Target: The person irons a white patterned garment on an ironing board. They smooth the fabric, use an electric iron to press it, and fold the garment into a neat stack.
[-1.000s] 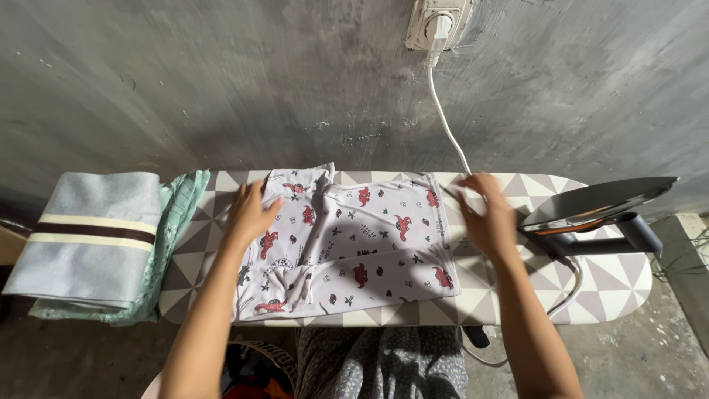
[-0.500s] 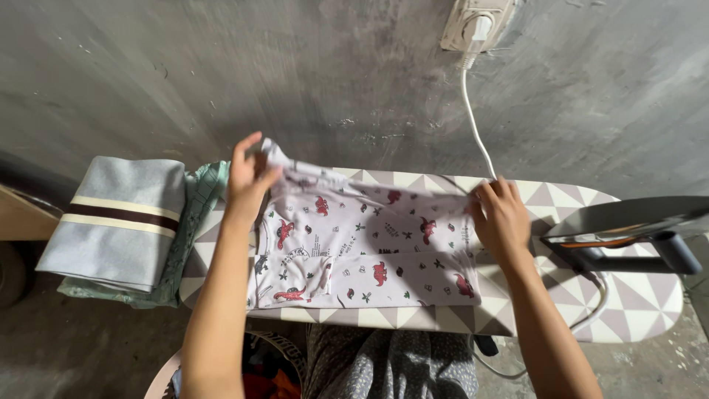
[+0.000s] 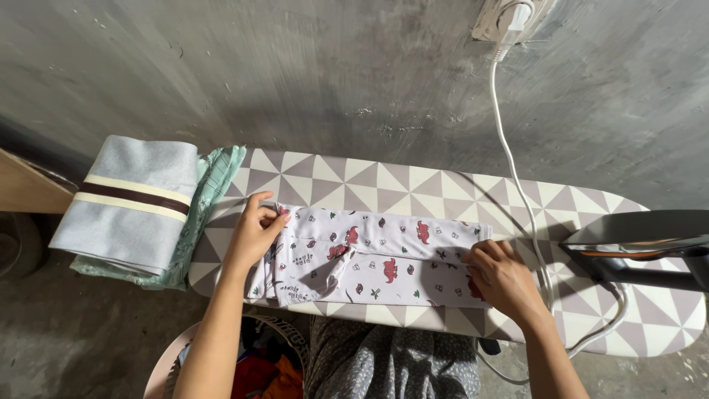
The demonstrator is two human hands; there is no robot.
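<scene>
A white garment (image 3: 373, 255) printed with small red dinosaurs lies folded lengthwise on the triangle-patterned ironing board (image 3: 384, 185). My left hand (image 3: 255, 233) pinches its left end between thumb and fingers. My right hand (image 3: 502, 277) grips the right end, fingers curled over the folded edge. The garment's far half now lies over the near half as a narrow strip.
A folded grey cloth with dark and cream stripes (image 3: 129, 203) sits on green fabric (image 3: 210, 192) at the board's left end. An iron (image 3: 642, 247) stands at the right, its white cord (image 3: 513, 162) running to a wall socket (image 3: 509, 18). A laundry basket (image 3: 244, 362) is below.
Both hands lifted the garment's far edge and brought it toward me, folding it in half lengthwise. The view shifted a little to the left.
</scene>
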